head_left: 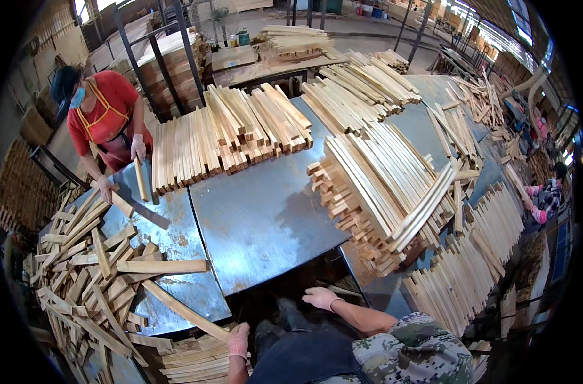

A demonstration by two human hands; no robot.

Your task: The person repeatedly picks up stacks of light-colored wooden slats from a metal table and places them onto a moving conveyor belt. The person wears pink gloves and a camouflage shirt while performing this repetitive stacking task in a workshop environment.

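My left hand [238, 339], in a pale pink glove, is closed on the near end of a long wooden strip [186, 310]. The strip slants up and left, and its far end reaches over the metal table beside the heap of loose wood. My right hand [320, 298], gloved alike, is held over the dark gap at the table's front edge. Its fingers are stretched out with nothing in them. A thin piece of wood [346, 290] shows just beyond that hand. Below my left hand lie stacked strips [198, 361], partly hidden by my arm.
A jumbled heap of offcuts [109, 281] covers the table's left side. Strips stand in rows [189, 147] at the back and in a tall stack [378, 185] to the right. Across the table, a co-worker [109, 121] in red handles wood pieces. Another person [547, 198] is far right.
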